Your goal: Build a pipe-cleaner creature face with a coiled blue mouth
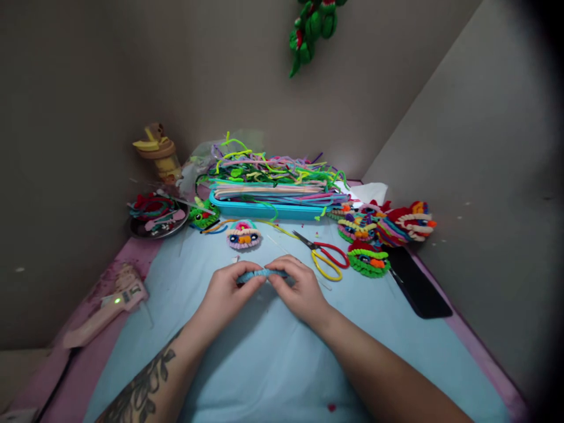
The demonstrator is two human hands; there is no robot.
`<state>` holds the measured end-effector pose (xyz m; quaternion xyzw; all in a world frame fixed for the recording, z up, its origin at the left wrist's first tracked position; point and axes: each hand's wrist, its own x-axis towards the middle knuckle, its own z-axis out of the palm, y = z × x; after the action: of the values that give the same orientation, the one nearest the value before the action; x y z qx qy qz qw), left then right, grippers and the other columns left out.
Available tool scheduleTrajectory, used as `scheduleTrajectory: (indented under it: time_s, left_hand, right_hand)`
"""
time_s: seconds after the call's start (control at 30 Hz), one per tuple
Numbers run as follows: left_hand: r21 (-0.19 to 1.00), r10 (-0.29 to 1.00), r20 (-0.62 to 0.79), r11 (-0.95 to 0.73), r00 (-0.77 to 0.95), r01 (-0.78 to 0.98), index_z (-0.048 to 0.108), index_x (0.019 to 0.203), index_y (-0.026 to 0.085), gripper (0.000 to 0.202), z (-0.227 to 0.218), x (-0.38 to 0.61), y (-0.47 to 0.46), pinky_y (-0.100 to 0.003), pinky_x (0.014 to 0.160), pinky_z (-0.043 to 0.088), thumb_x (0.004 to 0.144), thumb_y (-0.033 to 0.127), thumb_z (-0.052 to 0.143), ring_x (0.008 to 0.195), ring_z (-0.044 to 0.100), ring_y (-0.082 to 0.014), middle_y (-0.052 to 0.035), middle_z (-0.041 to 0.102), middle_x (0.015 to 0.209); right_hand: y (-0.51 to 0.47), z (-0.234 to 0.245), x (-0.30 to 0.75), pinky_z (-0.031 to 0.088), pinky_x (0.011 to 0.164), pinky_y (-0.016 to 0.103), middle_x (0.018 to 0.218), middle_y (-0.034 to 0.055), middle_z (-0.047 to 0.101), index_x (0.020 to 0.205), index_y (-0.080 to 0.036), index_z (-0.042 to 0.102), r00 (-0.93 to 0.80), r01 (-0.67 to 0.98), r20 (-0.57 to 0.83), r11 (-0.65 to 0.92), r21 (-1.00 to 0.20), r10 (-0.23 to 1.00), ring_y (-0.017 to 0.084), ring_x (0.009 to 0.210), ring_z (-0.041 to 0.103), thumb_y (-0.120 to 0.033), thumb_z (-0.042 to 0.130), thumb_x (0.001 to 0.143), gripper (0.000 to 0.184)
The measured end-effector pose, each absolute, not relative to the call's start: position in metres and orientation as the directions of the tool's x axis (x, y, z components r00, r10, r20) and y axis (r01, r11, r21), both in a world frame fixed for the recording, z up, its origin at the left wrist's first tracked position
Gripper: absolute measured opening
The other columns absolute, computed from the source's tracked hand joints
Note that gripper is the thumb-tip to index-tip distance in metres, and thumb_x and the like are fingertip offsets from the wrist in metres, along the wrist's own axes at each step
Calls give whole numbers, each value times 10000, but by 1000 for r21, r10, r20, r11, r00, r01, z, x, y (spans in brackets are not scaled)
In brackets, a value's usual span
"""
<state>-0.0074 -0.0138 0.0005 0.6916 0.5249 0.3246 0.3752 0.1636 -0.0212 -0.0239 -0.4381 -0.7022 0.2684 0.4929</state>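
A short blue fuzzy pipe cleaner piece (pixel 259 274) is held between both hands above the light blue mat (pixel 273 352). My left hand (pixel 229 291) pinches its left end, fingers closed. My right hand (pixel 299 288) grips the right end, fingers curled over it. Just beyond the hands lie a small round pink and purple pipe cleaner face (pixel 244 234) and scissors (pixel 324 255) with red and yellow handles.
A turquoise tray (pixel 264 210) heaped with coloured pipe cleaners stands at the back. Finished colourful figures (pixel 383 232) sit at the right beside a black phone (pixel 418 288). A pink glue gun (pixel 108 308) lies left, near a metal dish (pixel 156 217) of scraps.
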Motion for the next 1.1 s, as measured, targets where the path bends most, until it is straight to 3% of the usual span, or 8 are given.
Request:
scheduleTrajectory:
  time_s: [0.23, 0.47, 0.9, 1.1]
  left_hand:
    - [875, 967, 28, -146, 254, 461, 700, 859, 175, 203, 0, -9, -12, -264, 685, 502, 782, 331, 596, 733, 645, -177, -31, 726, 811]
    - [919, 965, -44, -62, 257, 390, 690, 835, 161, 244, -1, -9, -13, -244, 580, 490, 777, 376, 591, 589, 614, -151, -14, 693, 681]
    - [942, 957, -129, 37, 259, 332, 672, 914, 141, 309, -1, -10, -9, -236, 554, 477, 757, 401, 615, 586, 584, -138, -28, 673, 730]
    - [947, 952, -104, 6, 288, 321, 682, 916, 154, 266, -2, -10, -9, -241, 594, 496, 723, 334, 653, 689, 625, -163, -47, 703, 819]
  right_hand:
    - [-19, -25, 161, 505, 740, 308, 830, 49, 685, 881, -209, 673, -166, 368, 457, 485, -794, 874, 179, 815, 633, -149, 552, 821, 148]
    - [-20, -25, 161, 502, 741, 315, 833, 48, 679, 898, -216, 673, -198, 394, 462, 502, -770, 865, 177, 812, 627, -147, 503, 845, 191]
    - [-20, -27, 162, 509, 759, 331, 883, 62, 679, 985, -221, 658, -170, 390, 521, 542, -744, 837, 190, 858, 625, -214, 576, 839, 167]
    - [-20, -29, 165, 498, 747, 333, 816, 44, 673, 914, -227, 658, -154, 434, 542, 549, -714, 826, 183, 813, 617, -192, 564, 842, 124]
